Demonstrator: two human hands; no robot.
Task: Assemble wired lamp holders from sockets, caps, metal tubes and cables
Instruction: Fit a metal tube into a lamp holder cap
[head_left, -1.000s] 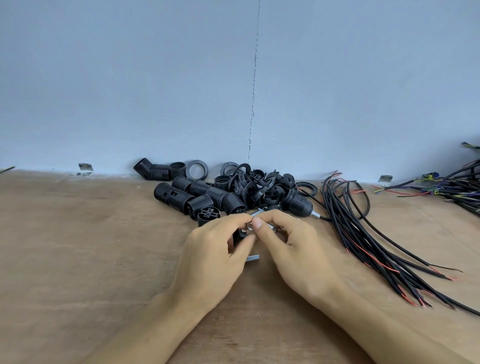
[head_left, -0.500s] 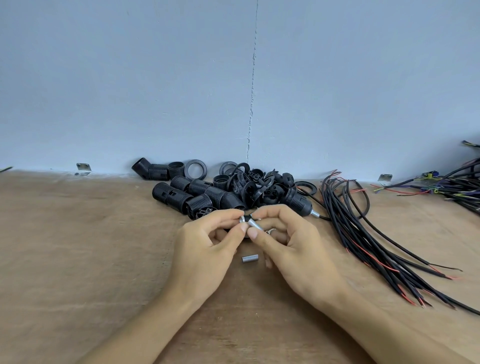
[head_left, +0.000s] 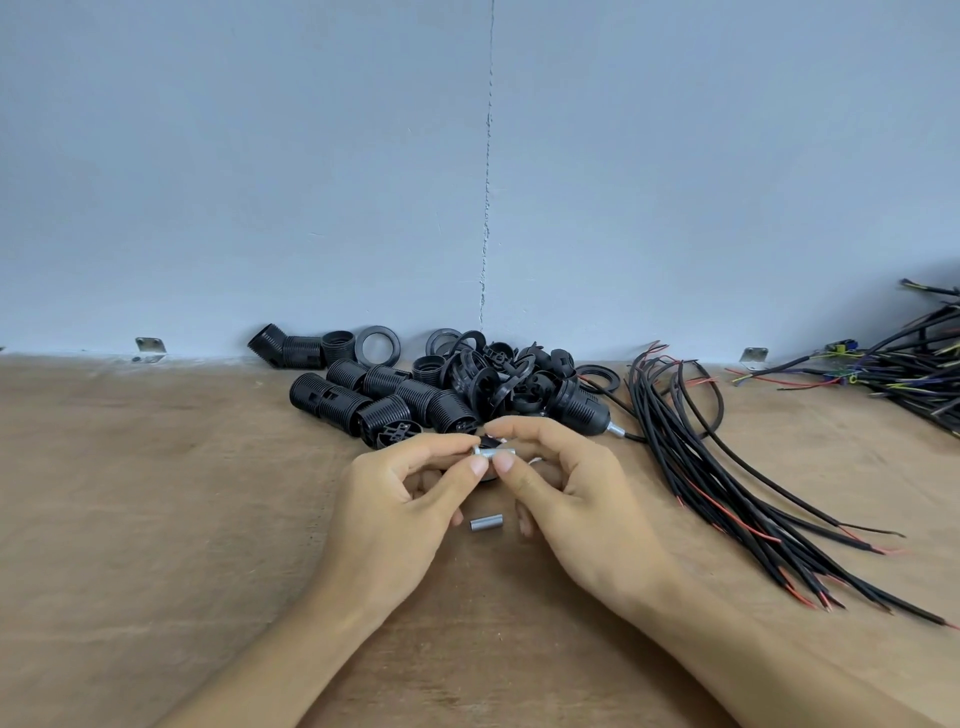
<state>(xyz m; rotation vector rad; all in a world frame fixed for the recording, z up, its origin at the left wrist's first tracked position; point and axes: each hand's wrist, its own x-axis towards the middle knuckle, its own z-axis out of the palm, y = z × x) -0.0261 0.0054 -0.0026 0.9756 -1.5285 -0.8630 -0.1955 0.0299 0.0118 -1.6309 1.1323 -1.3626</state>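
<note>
My left hand (head_left: 400, 499) and my right hand (head_left: 566, 493) meet above the wooden table (head_left: 156, 519), pinching one short metal tube (head_left: 491, 451) between thumbs and forefingers. A small black part shows just behind the tube, mostly hidden by my fingers. A second metal tube (head_left: 487, 523) lies loose on the table below my fingertips. Behind my hands sits a pile of black threaded sockets (head_left: 374, 400), caps and rings (head_left: 498, 374). One socket with a metal tube and a cable fitted (head_left: 579, 405) lies at the pile's right end.
A bundle of black cables (head_left: 727, 483) with red stripped ends fans out on the right. More mixed cables (head_left: 914, 369) lie at the far right by the grey wall (head_left: 467, 156). Small metal brackets (head_left: 150, 348) sit where table meets wall.
Both hands have lifted slightly and drawn closer together around the metal tube. The loose tube on the table has come fully into view under my fingers.
</note>
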